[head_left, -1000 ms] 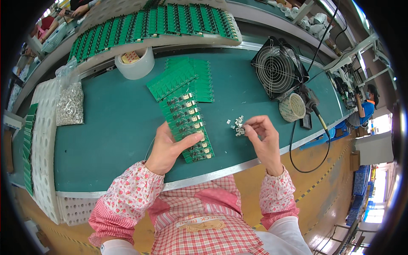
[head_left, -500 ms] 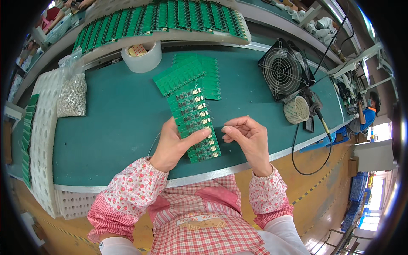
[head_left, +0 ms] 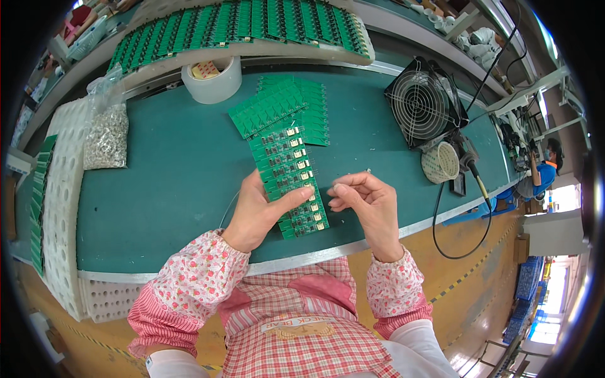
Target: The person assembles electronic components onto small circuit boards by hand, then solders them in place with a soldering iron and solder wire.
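Observation:
My left hand [head_left: 261, 211] grips a green circuit board panel [head_left: 283, 165] by its left edge, the thumb lying across its face. Small white connectors [head_left: 296, 153] line the panel's right side, with thin pins jutting past that edge. Just right of the panel, my right hand [head_left: 365, 205] is closed, thumb and fingertips pressed together; whatever they may hold is too small to make out. Beyond the held panel, more green circuit boards [head_left: 268, 108] lie overlapping on the green work mat [head_left: 164, 195].
A foam tray [head_left: 265, 50] packed with boards spans the back. Behind the boards at left stand a tape roll [head_left: 217, 85] and a bag of small white parts [head_left: 107, 138]. At right are a fan [head_left: 416, 104], a round cup [head_left: 439, 162] and a soldering iron [head_left: 480, 183]. Another person [head_left: 547, 170] sits far right.
The view has shifted slightly. Both hands and the held panel keep nearly the same place, with the right fingertips still pinched beside the panel.

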Demonstrator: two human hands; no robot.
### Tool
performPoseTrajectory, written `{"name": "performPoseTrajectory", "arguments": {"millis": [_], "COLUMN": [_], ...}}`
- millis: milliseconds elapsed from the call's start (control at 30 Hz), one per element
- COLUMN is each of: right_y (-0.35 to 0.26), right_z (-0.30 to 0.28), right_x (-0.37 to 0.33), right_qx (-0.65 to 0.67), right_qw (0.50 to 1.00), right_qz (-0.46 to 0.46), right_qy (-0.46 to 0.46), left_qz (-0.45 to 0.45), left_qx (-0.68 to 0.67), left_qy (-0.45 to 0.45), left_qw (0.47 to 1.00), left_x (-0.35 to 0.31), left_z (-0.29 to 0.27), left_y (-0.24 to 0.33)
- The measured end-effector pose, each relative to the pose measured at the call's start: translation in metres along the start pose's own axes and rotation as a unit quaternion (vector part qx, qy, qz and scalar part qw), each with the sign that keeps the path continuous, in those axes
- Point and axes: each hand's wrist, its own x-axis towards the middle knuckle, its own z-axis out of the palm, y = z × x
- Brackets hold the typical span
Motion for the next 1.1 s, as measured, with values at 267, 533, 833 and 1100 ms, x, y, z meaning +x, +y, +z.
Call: {"name": "performPoseTrajectory", "arguments": {"millis": [267, 533, 833, 1100], "right_y": [0.002, 0.005, 0.009, 0.007], "right_z": [0.003, 0.006, 0.016, 0.024], "right_x": [-0.001, 0.003, 0.007, 0.010], "right_qx": [-0.015, 0.018, 0.068, 0.065], "right_qw": [0.999, 0.999, 0.992, 0.992], "right_qz": [-0.030, 0.025, 0.090, 0.098], "right_qy": [-0.004, -0.010, -0.052, -0.050], "left_qz": [0.000, -0.006, 0.003, 0.004], "left_qx": [-0.013, -0.007, 0.006, 0.000], "left_qy": [0.003, 0.019, 0.024, 0.023], "left_qw": [1.000, 1.000, 1.000, 1.000], "left_x": [0.001, 0.000, -0.001, 0.000], "left_z": [0.001, 0.002, 0.003, 0.001], "left_y": [-0.001, -0.001, -0.002, -0.003]}}
